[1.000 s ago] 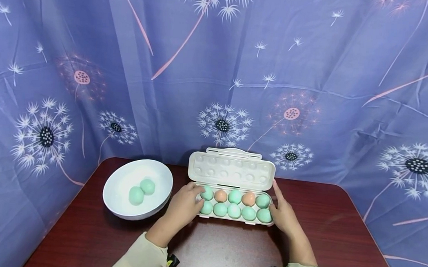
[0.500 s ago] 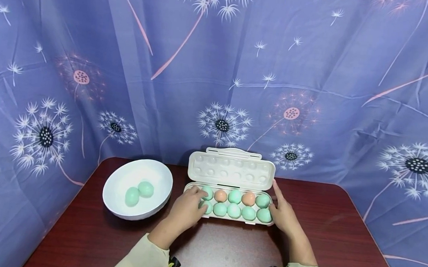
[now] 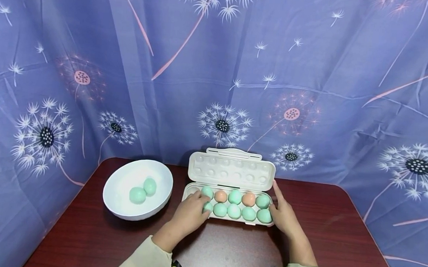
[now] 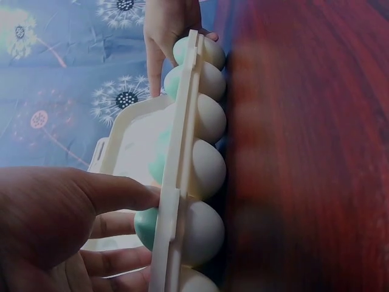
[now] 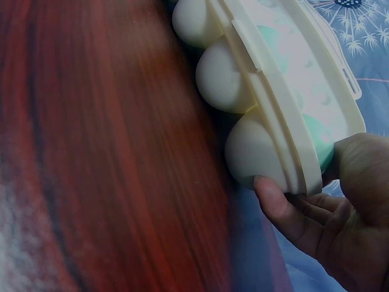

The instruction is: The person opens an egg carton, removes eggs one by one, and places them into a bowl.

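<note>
An egg carton (image 3: 219, 187) lies with its lid (image 3: 231, 170) raised, holding several green eggs (image 3: 233, 210) and two brown eggs (image 3: 248, 199). My left hand (image 3: 191, 211) is at its left end, thumb in front and fingers behind a green egg (image 4: 145, 228) in the front row; it pinches that egg, still seated in its cup. Left of it, a bare cup shows in the back row. My right hand (image 3: 285, 215) holds the carton's right end, one finger reaching up beside the lid; in the right wrist view a fingertip (image 5: 269, 191) touches the end cup's underside.
A white bowl (image 3: 112, 192) with two green eggs (image 3: 138, 195) in it stands left of the carton on the dark red wooden table (image 3: 225, 252). Behind the table hangs a blue dandelion-print curtain (image 3: 186, 107).
My left hand has shifted right along the carton, uncovering its left end, and closed in around the front egg. Both eggs in the bowl have rocked about. My right hand stays put.
</note>
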Available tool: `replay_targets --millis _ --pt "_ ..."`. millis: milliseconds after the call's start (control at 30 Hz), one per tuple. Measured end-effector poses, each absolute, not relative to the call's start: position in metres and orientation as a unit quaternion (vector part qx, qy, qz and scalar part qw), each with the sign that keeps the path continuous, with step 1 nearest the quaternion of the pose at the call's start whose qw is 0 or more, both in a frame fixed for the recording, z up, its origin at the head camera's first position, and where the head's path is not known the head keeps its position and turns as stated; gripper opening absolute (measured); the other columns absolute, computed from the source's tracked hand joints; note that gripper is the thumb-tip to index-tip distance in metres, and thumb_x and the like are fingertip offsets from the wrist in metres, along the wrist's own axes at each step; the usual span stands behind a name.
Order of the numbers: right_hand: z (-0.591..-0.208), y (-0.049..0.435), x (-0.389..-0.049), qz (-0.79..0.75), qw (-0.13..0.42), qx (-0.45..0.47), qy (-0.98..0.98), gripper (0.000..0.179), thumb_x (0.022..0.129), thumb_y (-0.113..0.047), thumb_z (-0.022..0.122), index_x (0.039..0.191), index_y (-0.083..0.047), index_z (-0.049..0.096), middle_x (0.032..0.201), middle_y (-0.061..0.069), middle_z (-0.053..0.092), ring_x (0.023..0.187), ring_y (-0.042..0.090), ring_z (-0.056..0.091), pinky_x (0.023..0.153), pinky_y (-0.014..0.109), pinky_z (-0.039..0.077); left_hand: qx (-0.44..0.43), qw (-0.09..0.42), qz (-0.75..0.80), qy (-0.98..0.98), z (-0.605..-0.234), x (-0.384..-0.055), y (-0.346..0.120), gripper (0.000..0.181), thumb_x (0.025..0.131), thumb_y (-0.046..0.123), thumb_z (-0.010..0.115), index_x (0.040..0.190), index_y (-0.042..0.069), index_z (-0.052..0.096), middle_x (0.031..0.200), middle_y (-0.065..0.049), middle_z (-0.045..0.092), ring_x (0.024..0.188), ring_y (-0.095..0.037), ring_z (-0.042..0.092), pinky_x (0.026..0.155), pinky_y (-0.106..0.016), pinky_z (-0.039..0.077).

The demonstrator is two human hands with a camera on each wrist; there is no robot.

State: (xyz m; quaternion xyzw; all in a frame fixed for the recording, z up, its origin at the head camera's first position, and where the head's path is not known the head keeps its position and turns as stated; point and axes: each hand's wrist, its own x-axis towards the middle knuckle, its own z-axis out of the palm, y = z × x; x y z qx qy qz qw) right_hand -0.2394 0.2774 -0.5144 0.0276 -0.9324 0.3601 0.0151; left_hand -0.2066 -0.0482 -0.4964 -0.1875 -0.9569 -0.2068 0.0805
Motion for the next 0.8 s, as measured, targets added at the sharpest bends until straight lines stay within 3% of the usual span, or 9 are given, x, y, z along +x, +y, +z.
replay_targets --millis 500,800 --pt "-0.5143 0.2769 -0.2395 0.362 0.017 0.026 -0.932 0.083 0.096 -0.005 0.05 0.164 -0.029 0.009 0.129 0.023 0.063 0.101 0.03 0.064 0.081 0.037 0.051 -0.179 0.071 -0.209 -0.959 -0.4968 -0.2066 -0.048 0.031 0.089 0.025 0.076 0.116 0.01 0.071 0.1 -0.006 0.063 0.088 -0.024 0.065 0.075 -0.037 0.055" --pt "-0.5156 0.2772 -0.2396 0.361 0.017 0.029 -0.932 0.084 0.096 -0.004 0.05 0.164 -0.028 0.008 0.128 0.024 0.063 0.097 0.029 0.064 0.079 0.035 0.051 -0.179 0.066 -0.227 -0.955 -0.4921 -0.207 -0.0488 0.037 0.09 0.025 0.076 0.123 0.009 0.069 0.101 -0.007 0.062 0.079 -0.021 0.065 0.072 -0.035 0.055"
